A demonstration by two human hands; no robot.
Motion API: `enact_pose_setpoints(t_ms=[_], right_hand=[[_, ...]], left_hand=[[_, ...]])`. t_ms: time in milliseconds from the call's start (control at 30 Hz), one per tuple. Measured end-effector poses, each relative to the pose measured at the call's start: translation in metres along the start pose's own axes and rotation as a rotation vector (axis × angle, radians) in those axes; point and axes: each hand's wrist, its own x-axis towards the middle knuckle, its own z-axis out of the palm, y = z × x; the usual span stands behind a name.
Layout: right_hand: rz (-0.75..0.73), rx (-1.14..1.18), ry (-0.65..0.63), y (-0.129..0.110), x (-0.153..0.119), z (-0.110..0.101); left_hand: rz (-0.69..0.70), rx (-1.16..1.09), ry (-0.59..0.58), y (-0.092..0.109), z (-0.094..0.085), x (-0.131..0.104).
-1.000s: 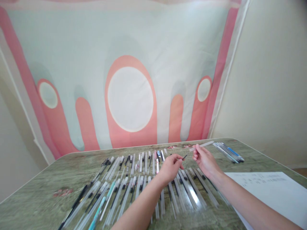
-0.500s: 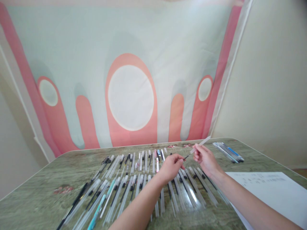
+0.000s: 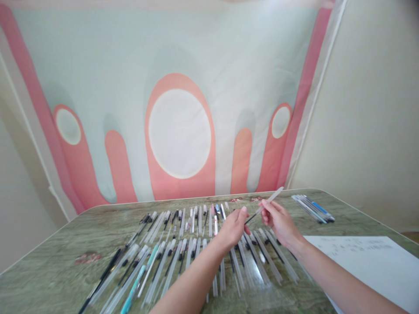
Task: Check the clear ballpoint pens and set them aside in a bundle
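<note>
My right hand (image 3: 276, 218) pinches a translucent pen barrel (image 3: 276, 193) that slants up to the right above the table. A thin dark refill (image 3: 251, 218) runs from the barrel's lower end to my left hand (image 3: 235, 226), whose fingers are closed on it. Both hands are over the right part of two rows of pen parts. In the front row lie clear barrels (image 3: 172, 268) with dark refills and caps beside them, and a teal pen (image 3: 133, 290). Shorter pieces and capped parts (image 3: 199, 220) form the back row.
A bundle of pens (image 3: 313, 209) lies at the back right of the wood-patterned table (image 3: 49, 266). White paper with faint writing (image 3: 369, 266) is at the right, partly under my right forearm. A printed cloth (image 3: 180, 131) hangs behind the table.
My left hand has turned, its thumb now pointing up, and more of the dark refill shows between the hands. My right hand and the barrel have shifted slightly left and down.
</note>
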Motion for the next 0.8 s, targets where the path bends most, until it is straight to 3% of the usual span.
enact_pose_setpoints(t_ms=[267, 433, 567, 700, 800], right_hand=[[-0.098, -0.069, -0.01, -0.005, -0.003, 0.0], [-0.058, -0.135, -0.078, -0.003, -0.006, 0.002], [-0.004, -0.184, -0.149, 0.001, -0.01, 0.007], [0.053, -0.264, -0.214, 0.004, -0.016, 0.013], [0.061, -0.35, -0.191, 0.004, -0.017, 0.015]], left_hand=[[-0.073, -0.066, -0.005, 0.007, -0.001, -0.004], [-0.098, -0.161, -0.039, 0.009, -0.003, -0.006], [-0.137, -0.257, -0.105, 0.012, -0.004, -0.007], [-0.253, -0.434, -0.261, 0.013, -0.003, -0.005], [-0.36, -0.576, -0.271, 0.012, -0.003, -0.002]])
